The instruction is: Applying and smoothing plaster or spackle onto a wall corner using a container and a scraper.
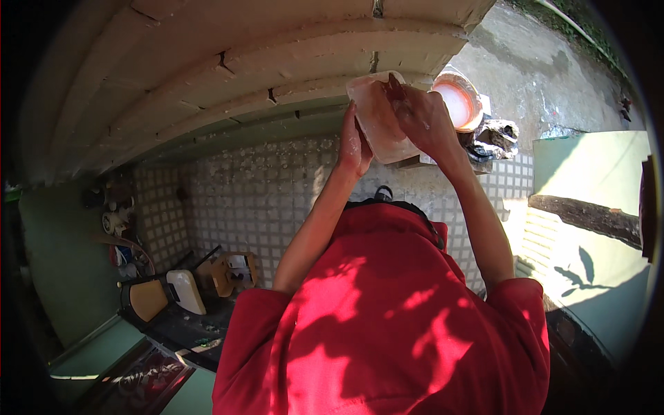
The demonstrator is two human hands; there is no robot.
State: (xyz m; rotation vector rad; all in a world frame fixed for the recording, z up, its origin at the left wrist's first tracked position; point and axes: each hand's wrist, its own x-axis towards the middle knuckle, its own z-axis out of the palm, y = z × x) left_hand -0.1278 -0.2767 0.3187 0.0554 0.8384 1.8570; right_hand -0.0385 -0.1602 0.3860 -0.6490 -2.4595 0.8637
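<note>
A translucent whitish rectangular plastic container (377,114), its broad face toward me, is held up in front of me, tilted. My left hand (355,144) grips its left edge, with the thumb along the near side. Over its right part, my right hand (423,119) has its fingers curled in against the surface. Whatever the right fingers hold, if anything, is hidden. Whitish wet spots show on both hands. Just to the right of the container stands an orange bucket (476,104) with cloudy white liquid in it.
Beside the bucket lies a crumpled black and white plastic bag (499,137). A ridged, cracked pale wall (228,66) rises close ahead. At lower left are a cardboard box (234,273) and chairs (146,299). A dark wooden beam (588,220) is at right, over tiled floor (270,187).
</note>
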